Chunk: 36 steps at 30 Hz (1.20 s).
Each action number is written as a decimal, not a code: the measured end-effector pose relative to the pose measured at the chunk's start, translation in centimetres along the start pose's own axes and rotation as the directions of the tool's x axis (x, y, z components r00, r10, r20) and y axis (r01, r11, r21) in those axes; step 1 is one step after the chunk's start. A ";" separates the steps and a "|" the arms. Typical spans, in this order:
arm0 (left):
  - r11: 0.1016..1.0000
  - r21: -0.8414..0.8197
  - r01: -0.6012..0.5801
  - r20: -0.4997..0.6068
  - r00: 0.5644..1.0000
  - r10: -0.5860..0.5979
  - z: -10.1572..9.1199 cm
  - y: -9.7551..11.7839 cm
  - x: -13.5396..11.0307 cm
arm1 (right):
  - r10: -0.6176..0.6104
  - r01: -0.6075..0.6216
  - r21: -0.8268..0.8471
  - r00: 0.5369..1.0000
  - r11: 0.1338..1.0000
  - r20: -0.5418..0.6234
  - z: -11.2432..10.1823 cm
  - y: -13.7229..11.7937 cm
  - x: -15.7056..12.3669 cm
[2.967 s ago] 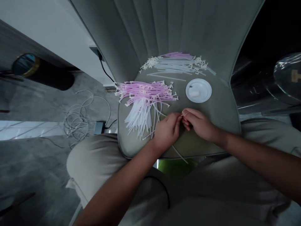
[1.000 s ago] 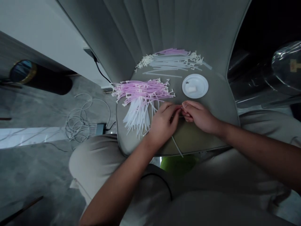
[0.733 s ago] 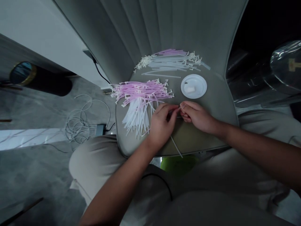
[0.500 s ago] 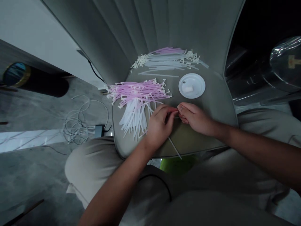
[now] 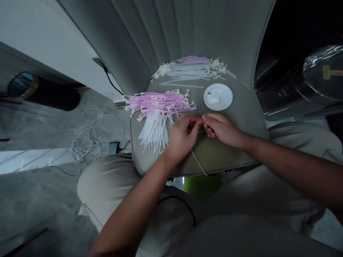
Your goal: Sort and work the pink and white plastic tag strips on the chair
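Note:
My left hand and my right hand meet fingertip to fingertip over the grey chair seat. Both are closed in a pinch on a thin white plastic strip that trails down toward the seat's front edge. Just left of my left hand lies a heap of pink strips over a fan of white strips. A round white lid sits just beyond my right hand.
A second pile of white and pink strips lies at the back of the seat against the ribbed backrest. Coiled white cable and a small box lie on the floor to the left. Clear plastic wrap is on the right.
My hands have stayed together pinching the strip, shifting slightly up the seat toward the pink heap. The view has wobbled a little.

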<state>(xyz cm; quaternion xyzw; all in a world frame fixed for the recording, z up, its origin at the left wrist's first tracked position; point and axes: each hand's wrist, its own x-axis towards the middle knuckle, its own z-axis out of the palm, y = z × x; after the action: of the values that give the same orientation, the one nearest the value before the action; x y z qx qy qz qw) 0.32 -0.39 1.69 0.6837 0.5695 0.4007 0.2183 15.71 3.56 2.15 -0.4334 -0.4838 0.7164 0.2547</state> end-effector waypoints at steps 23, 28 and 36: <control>1.000 -0.004 -0.030 -0.056 0.998 0.030 -0.1 0.0 -0.6 | 0.013 -0.020 0.122 0.998 0.992 0.060 -0.4 0.1 -0.1; 1.000 -0.021 -0.012 -0.036 0.999 0.011 -0.1 0.1 -0.7 | 0.010 -0.017 0.093 0.997 0.996 0.072 -0.3 0.1 -0.1; 0.997 -0.059 0.046 -0.034 0.998 -0.048 0.2 -0.1 -0.7 | -0.027 0.026 0.017 0.997 1.000 0.074 -0.4 0.6 0.1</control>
<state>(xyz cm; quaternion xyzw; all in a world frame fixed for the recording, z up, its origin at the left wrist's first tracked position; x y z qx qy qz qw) 0.44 -0.98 1.29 0.6563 0.5771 0.4241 0.2374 15.99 3.61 1.53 -0.3981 -0.4930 0.7323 0.2494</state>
